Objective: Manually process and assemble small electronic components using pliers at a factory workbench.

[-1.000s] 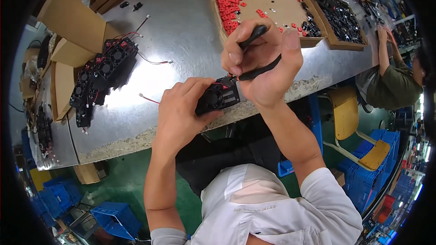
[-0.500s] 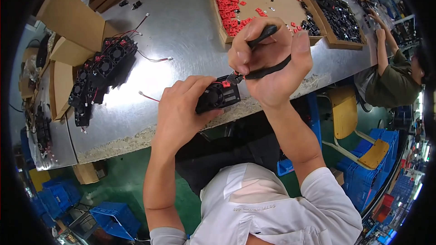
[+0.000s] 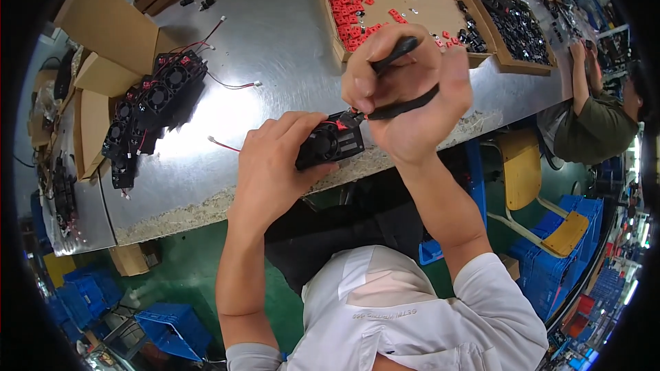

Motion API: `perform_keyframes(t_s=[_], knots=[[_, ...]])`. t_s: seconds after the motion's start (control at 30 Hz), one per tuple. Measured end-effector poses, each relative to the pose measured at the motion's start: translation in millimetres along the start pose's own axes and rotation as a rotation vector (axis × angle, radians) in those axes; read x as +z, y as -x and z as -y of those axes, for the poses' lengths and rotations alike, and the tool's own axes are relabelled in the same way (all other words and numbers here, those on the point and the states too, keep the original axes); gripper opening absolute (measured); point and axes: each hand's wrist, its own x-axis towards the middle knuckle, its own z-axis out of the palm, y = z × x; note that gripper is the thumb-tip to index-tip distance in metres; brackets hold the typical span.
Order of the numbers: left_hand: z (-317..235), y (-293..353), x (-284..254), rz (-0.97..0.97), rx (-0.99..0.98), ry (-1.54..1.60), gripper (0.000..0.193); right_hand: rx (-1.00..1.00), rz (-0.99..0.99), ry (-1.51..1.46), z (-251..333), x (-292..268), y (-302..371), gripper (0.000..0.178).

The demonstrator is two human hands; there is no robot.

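Observation:
My left hand (image 3: 271, 154) is closed around a black cooling-fan unit (image 3: 322, 148) at the table's near edge, thumb along its near side and fingers over the top. A red part at its upper corner is mostly covered by the jaws of pliers. Those black-handled pliers (image 3: 405, 106) are gripped in my right hand (image 3: 419, 96), with the jaws touching that corner. Whether the jaws are closed on the red part I cannot tell. To the left of my hands lies a pile of similar fan units (image 3: 158, 96) with thin red and black wires and white connectors.
A cardboard tray (image 3: 412, 55) of small red parts stands at the back, beside another box (image 3: 515, 27) of black parts. Opened cardboard (image 3: 110, 20) is at the left. A co-worker (image 3: 598, 124) works at the far right, near a yellow chair (image 3: 519, 168). Blue crates (image 3: 175, 330) sit on the floor.
The pliers' jaws and my right hand have shifted slightly left, now covering more of the red part. My left hand keeps its hold. The co-worker's hands have moved.

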Motion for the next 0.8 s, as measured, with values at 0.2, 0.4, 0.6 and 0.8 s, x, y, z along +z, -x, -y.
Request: perform_keyframes(t_s=[0.2, 0.4, 0.6, 0.8], knots=[[-3.1, -1.6, -1.2, 0.007, 0.014, -0.015, 0.059, -0.014, 0.016, -0.042, -7.8, -10.8, 1.8, 0.072], [-2.0, 0.8, -0.7, 0.011, -0.001, -0.023, 0.060, -0.119, 0.004, -0.124, 2.7, -13.6, 16.8, 0.081], [-5.9, 0.6, -1.0, 0.034, -0.056, -0.044, 0.061, -0.124, -0.075, -0.501, 14.5, -7.5, 79.5, 0.087], [-4.6, 1.2, 1.7, 0.037, -0.034, -0.057, 0.062, 0.048, -0.172, -0.320, -5.4, -11.4, 105.5, 0.080]])
